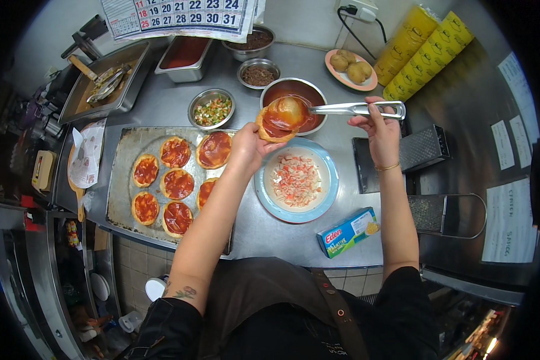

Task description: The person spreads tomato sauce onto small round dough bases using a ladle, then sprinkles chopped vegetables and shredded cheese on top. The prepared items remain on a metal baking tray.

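Observation:
My left hand grips a small round pizza base by its edge, tilted at the near rim of a metal bowl of red sauce. In my right hand is the end of a long-handled metal spoon. Its sauce-coated head lies over the base, on the red sauce there. To the left, several sauced pizza bases rest on a metal baking tray; my left forearm hides part of the tray. Just below my left hand stands a blue-rimmed plate holding chopped red-and-white pieces.
A blue-green box lies near the front edge. Metal graters stand at right. Behind are a bowl of diced vegetables, bowls of dark minced filling, a plate of potatoes and yellow rolls. A deep pan sits far left.

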Motion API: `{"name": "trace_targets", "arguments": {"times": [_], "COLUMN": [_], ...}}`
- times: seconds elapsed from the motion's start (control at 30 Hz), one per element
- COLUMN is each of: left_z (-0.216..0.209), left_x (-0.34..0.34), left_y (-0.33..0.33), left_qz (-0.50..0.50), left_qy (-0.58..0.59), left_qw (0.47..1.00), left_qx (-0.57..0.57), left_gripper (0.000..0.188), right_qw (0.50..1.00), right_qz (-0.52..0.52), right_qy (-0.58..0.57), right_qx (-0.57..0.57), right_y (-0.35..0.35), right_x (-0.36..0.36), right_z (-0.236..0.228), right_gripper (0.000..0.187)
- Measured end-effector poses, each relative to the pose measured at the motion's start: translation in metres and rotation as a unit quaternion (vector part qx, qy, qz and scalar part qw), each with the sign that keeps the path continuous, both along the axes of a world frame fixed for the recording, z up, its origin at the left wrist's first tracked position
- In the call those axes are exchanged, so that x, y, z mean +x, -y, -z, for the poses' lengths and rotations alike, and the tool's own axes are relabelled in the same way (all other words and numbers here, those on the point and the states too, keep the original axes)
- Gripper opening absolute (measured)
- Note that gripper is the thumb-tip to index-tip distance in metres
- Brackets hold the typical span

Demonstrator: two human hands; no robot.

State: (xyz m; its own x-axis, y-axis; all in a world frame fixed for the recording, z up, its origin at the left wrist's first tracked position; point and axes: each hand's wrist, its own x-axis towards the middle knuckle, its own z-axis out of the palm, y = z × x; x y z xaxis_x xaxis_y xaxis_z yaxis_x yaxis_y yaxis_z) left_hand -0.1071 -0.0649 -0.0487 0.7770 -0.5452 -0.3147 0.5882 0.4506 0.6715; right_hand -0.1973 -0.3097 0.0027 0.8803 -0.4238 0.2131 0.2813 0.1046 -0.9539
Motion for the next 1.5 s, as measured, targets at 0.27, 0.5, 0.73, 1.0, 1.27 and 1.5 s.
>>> {"name": "trace_targets", "arguments": {"times": [0.27,0.5,0.73,1.0,1.27,1.5], "left_z": [-0.016,-0.01,-0.01,-0.012,-0.01,-0.003], "left_x": [0.018,0.028,0.023,0.017,0.005,0.005], "left_y": [-0.022,-0.035,-0.034,-0.031,-0.029,-0.025], "left_qz": [0.091,0.126,0.106,0.091,0.045,0.015], "left_qy": [-0.057,-0.085,-0.065,0.039,0.1,0.118], "left_qw": [0.994,0.988,0.992,0.995,0.994,0.993], "left_qx": [0.017,-0.017,-0.006,0.006,0.009,-0.006], "left_gripper": [0.045,0.044,0.044,0.042,0.039,0.038], "right_qw": [0.992,0.993,0.994,0.993,0.995,0.994], "right_qz": [-0.107,-0.093,-0.06,-0.069,-0.004,0.0], "right_qy": [0.048,0.054,0.076,0.047,0.073,0.067], "right_qx": [0.053,0.053,0.049,0.087,0.07,0.088], "right_y": [0.017,0.03,0.027,0.017,0.018,0.01], "right_x": [-0.002,-0.008,-0.009,-0.002,-0.002,0.002], "right_z": [0.011,0.02,0.017,0.027,0.02,0.021], "right_gripper": [0.021,0.02,0.02,0.022,0.024,0.023]}}
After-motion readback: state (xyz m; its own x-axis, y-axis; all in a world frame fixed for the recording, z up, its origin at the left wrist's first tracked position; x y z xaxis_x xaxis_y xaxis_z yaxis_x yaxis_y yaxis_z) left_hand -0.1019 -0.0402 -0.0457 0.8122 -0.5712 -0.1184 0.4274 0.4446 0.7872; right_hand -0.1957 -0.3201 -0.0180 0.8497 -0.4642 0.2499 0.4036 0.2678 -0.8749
